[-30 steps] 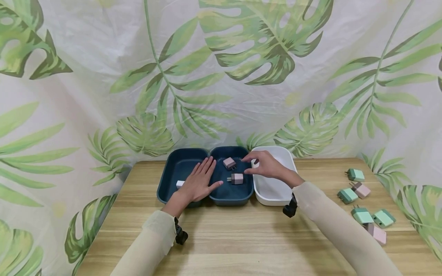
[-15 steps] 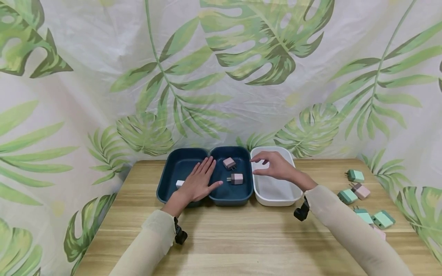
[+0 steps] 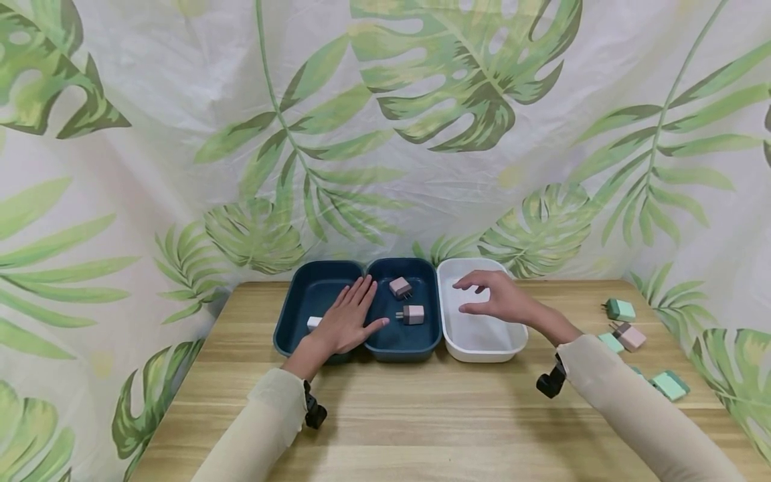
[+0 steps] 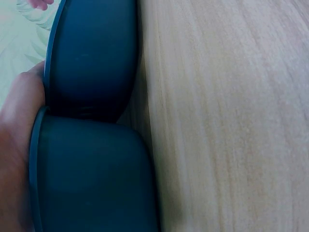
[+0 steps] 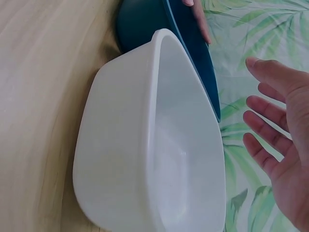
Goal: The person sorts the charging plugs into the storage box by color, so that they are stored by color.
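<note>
My left hand (image 3: 346, 318) lies flat with fingers spread across the adjoining rims of the left dark blue tray (image 3: 283, 314) and the middle dark blue tray (image 3: 403, 349). Two pink-and-brown plug chargers sit in the middle tray: one charger (image 3: 399, 288) toward the back, another charger (image 3: 412, 314) nearer the front. A white block-like piece (image 3: 313, 323) in the left tray is partly covered by that hand. Over the white tray (image 3: 482, 351) hovers my right hand (image 3: 502, 298), thumb and fingers apart, holding nothing. The right wrist view shows its palm (image 5: 294, 164) beside the white tray's rim.
Toward the table's right edge lie a green charger (image 3: 620, 309), a pink charger (image 3: 629, 336) and another green charger (image 3: 670, 385). More chargers there are partly hidden behind the right sleeve (image 3: 632, 402). A leaf-patterned cloth (image 3: 385, 134) hangs behind the wooden table (image 3: 409, 415).
My right hand has moved right, from the middle tray's edge to over the white tray. Its sleeve now covers more of the chargers on the right. The left hand stays in place.
</note>
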The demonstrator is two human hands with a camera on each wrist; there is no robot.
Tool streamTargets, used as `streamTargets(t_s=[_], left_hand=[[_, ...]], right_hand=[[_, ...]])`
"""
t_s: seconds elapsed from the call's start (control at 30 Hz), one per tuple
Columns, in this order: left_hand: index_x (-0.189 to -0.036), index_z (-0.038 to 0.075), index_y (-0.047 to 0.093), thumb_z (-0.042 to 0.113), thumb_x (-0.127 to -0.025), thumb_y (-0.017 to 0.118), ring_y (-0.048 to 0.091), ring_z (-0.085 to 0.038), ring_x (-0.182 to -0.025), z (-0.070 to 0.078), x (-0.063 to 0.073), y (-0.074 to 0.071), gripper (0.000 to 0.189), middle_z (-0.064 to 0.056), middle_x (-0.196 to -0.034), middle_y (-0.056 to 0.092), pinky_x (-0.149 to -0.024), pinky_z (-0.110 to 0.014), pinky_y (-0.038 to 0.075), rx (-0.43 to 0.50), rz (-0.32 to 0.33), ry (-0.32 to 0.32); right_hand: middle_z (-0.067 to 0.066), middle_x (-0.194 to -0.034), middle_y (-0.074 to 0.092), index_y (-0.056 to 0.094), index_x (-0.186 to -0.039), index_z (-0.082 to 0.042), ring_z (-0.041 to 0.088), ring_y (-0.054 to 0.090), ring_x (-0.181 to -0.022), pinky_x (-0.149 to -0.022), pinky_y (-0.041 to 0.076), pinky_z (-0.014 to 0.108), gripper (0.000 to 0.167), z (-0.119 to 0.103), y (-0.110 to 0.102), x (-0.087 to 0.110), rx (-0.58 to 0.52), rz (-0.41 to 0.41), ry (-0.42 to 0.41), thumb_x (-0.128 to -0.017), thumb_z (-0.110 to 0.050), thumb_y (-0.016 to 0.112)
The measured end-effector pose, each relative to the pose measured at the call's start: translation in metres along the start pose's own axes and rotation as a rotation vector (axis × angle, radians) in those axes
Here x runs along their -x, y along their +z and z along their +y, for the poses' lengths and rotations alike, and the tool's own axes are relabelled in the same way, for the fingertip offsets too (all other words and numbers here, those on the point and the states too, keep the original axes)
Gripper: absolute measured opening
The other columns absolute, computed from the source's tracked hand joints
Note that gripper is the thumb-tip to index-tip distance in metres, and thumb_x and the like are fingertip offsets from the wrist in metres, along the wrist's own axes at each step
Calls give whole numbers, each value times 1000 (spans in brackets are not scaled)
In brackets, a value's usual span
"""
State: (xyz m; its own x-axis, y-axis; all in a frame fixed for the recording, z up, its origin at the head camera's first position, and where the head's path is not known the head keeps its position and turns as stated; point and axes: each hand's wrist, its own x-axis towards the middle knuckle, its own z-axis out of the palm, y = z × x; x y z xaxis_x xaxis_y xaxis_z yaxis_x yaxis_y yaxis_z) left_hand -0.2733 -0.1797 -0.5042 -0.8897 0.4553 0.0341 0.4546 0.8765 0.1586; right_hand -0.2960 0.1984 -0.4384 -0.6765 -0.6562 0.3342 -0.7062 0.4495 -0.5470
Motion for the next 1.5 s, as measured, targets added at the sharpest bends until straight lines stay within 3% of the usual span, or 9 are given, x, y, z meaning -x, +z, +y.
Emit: streamTargets(t_s=[0.6, 0.9, 1.3, 1.5], left_hand=[[-171, 9, 10, 71, -106, 37, 2, -29, -165, 0, 0, 0, 94, -10, -179, 3, -132, -52, 7, 6, -2, -4], [-171, 9, 9, 72, -106, 36, 2, -28, -165, 0, 0, 1, 94, -10, -179, 2, -133, -51, 7, 8, -8, -7], [-171, 9, 10, 75, -105, 33, 2, -29, -165, -2, -2, 2, 96, -10, -179, 3, -132, -52, 8, 2, 0, -2], [-171, 8, 10, 75, -105, 33, 3, -30, -165, -1, -1, 1, 97, -13, -179, 5, -132, -52, 8, 8, -1, 4]], right_hand=[[12, -121, 77, 75, -122, 3, 29, 70, -106, -85, 62, 43, 42, 1, -20, 48, 35, -8, -44, -85, -10, 89], [8, -124, 76, 76, -124, -1, 26, 70, -111, -86, 62, 39, 43, -3, -29, 72, 63, -33, 17, -86, -17, 90], [4, -124, 76, 77, -124, -14, 18, 69, -110, -81, 61, 34, 45, -5, -43, 102, 117, -21, 10, -83, -19, 93], [3, -123, 75, 75, -124, -7, 13, 69, -110, -81, 61, 34, 47, -5, -50, 116, 114, -28, -38, -81, -13, 93]])
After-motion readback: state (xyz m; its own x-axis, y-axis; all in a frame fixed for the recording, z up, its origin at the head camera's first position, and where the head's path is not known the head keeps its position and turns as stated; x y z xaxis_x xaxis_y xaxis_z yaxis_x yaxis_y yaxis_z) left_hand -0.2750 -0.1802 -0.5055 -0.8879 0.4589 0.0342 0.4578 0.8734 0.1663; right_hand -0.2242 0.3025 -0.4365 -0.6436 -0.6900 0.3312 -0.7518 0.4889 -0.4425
